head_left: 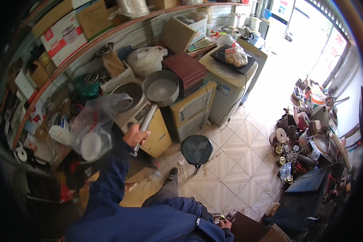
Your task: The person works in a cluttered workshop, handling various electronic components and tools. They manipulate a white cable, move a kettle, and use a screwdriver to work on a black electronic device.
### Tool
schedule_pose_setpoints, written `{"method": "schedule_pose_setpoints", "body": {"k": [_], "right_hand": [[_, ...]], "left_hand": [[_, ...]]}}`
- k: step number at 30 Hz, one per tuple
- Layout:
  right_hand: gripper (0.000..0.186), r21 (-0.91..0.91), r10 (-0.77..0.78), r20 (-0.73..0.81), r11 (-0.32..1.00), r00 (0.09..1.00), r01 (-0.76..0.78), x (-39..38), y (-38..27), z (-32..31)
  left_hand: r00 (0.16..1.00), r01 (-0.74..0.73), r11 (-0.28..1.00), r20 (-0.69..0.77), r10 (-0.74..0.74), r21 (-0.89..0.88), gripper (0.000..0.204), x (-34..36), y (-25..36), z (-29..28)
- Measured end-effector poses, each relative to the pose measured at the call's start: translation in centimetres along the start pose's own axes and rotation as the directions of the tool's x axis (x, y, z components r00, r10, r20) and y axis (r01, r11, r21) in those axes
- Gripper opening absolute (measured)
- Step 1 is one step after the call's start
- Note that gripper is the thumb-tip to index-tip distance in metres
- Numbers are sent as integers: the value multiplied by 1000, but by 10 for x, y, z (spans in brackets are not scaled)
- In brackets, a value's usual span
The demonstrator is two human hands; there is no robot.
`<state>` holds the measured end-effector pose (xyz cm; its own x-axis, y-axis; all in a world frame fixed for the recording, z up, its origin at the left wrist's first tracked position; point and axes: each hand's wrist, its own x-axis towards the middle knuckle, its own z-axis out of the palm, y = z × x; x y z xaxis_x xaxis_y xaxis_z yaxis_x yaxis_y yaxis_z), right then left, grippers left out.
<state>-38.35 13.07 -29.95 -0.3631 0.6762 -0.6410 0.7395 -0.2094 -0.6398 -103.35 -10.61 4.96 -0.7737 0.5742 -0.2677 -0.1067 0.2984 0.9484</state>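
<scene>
Left arm (109, 177) outstretched forward, left grip (136, 136) curled; right grip (227, 224) low, well apart.

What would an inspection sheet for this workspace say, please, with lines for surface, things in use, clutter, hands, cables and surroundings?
Surface: tiled floor, small scraps near the foot; dark stool standing on it.
Things in use: long-handled metal pan, held out toward the cabinets.
Clutter: heap of mixed parts at right; plastic bags at left.
Hands: left hand closed around the pan's handle; right hand low at the picture's edge, grip unclear.
Cables: dark cable hanging beside the cream machine.
Surroundings: boxes on a shelf; bright doorway.
</scene>
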Motion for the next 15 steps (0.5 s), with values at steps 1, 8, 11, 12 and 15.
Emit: {"method": "schedule_pose_setpoints", "body": {"k": [1,8,11,12,15], "right_hand": [[32,27,50,6,998,999,-51,-30,-48,8],[33,-66,112,-18,991,994,-113,-25,-119,117],[34,-52,121,-23,991,992,-122,-15,-151,144],[34,-47,127,-34,991,991,-128,-13,-159,149],[34,-30,145,-53,989,988,-147,-9,-178,166]], "left_hand": [[1000,-11,1000,17,11,5,22,21,6,-5],[991,-63,998,119,66,-30,22,149,54,-31],[992,-20,999,127,25,-40,21,193,62,-44],[990,-39,999,134,40,-12,22,210,59,-46],[985,-35,999,171,27,41,22,249,56,-53]]}}
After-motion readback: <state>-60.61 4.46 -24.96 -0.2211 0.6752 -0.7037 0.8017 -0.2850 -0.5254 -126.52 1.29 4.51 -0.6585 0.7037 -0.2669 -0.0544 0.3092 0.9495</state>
